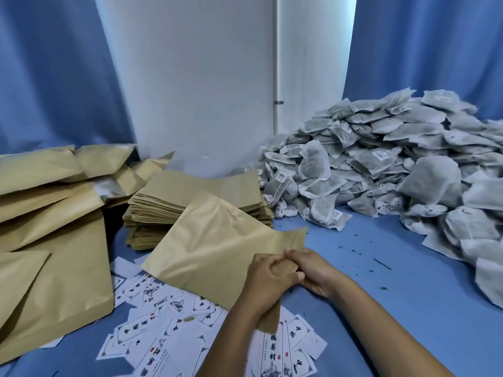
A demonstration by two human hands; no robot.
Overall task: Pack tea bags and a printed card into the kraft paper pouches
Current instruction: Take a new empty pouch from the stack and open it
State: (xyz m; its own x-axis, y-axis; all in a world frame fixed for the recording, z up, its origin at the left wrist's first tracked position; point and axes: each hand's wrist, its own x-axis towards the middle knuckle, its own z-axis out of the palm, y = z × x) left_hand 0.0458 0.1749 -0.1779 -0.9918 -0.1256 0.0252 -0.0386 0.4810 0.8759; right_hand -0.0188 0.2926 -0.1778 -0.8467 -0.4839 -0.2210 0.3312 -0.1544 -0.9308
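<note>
A kraft paper pouch [215, 248] lies tilted over the blue table, its mouth end toward me. My left hand [268, 281] and my right hand [313, 270] meet at that mouth, both pinching its edge with curled fingers. A flat stack of empty kraft pouches [190, 194] sits just behind it. A large heap of grey-white tea bags [386, 164] fills the right side. Printed cards [163, 322] with black characters lie scattered on the table under and in front of the pouch.
Bulging kraft pouches [51, 240] are piled at the left. Blue curtains [54, 69] and a white wall [204, 77] with a vertical pipe [275, 63] close the back. Small dark crumbs dot the blue table [381, 308] at right.
</note>
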